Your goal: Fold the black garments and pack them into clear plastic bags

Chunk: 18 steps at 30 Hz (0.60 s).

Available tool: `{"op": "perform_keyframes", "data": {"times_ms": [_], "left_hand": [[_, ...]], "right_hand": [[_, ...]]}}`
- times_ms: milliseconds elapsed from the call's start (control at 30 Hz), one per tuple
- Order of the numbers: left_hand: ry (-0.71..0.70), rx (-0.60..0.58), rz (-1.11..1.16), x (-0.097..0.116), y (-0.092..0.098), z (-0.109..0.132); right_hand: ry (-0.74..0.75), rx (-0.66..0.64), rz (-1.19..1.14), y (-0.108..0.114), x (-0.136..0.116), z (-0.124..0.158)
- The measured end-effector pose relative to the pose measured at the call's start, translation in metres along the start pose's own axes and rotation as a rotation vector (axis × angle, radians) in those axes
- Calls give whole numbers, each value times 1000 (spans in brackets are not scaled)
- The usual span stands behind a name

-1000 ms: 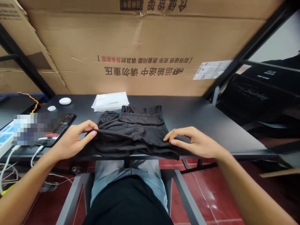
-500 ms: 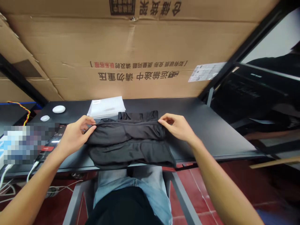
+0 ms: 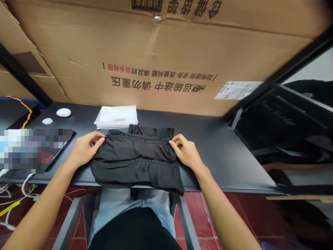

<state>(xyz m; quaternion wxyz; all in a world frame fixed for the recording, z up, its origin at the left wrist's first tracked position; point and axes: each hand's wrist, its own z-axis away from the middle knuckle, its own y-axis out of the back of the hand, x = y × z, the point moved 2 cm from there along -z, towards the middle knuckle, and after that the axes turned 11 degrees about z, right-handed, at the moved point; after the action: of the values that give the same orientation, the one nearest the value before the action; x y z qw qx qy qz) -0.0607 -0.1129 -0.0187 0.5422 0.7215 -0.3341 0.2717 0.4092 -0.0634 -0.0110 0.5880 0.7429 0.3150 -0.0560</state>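
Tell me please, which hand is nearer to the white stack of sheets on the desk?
Left. The left hand is on the black garment, in front of and left of the white stack of sheets; the right hand is farther, to the stack's right.

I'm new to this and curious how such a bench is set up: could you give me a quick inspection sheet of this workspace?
Surface: black desk, flat, holding everything below.
Things in hand: black folded garment, lying on the desk, rumpled.
Hands: left hand and right hand rest on the garment's far edge, fingers curled; the grip is unclear.
Clutter: white paper stack beyond the garment; two white rounded objects at far left; a pixelated patch hides what lies near the left hand.
Cables: red-and-yellow wire; white cables hanging below the desk.
Surroundings: large printed cardboard box behind; red tile floor.
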Motion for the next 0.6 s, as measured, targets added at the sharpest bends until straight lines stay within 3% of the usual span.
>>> {"op": "perform_keyframes", "data": {"times_ms": [200, 400, 600], "left_hand": [[-67, 37, -103, 6, 0, 0], [-165, -6, -121, 4, 0, 1], [-115, 11, -73, 1, -2, 3]], "right_hand": [[68, -7, 103, -1, 3, -3], [81, 16, 115, -1, 2, -1], [91, 11, 65, 1, -3, 2]]}}
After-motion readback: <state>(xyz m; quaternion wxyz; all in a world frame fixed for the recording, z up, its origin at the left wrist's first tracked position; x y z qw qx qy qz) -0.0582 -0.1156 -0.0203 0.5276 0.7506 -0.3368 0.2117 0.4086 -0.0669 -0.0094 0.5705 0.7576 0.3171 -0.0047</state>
